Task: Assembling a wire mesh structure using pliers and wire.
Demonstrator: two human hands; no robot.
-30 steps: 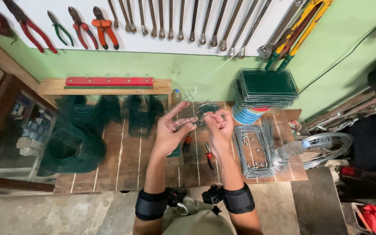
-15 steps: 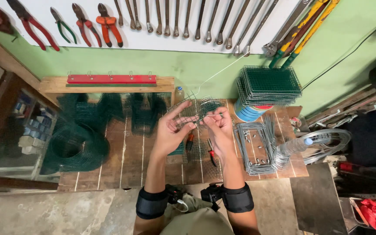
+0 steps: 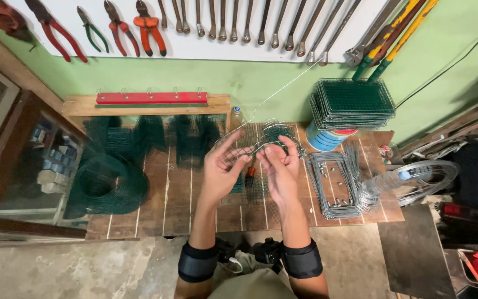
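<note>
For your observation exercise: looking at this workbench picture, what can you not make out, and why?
- Head view: how the thin wire sits between the left hand and right hand; too fine, fingers cover it.
- Head view: red pliers on the wall, tops cut by the upper edge.
- Head view: small metal pieces beside the wire frames; too small.

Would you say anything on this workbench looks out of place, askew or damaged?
Nothing stands out. Both hands, left hand and right hand, hold a thin wire; the green mesh panels sit stacked, and the pliers hang on the wall.
</note>
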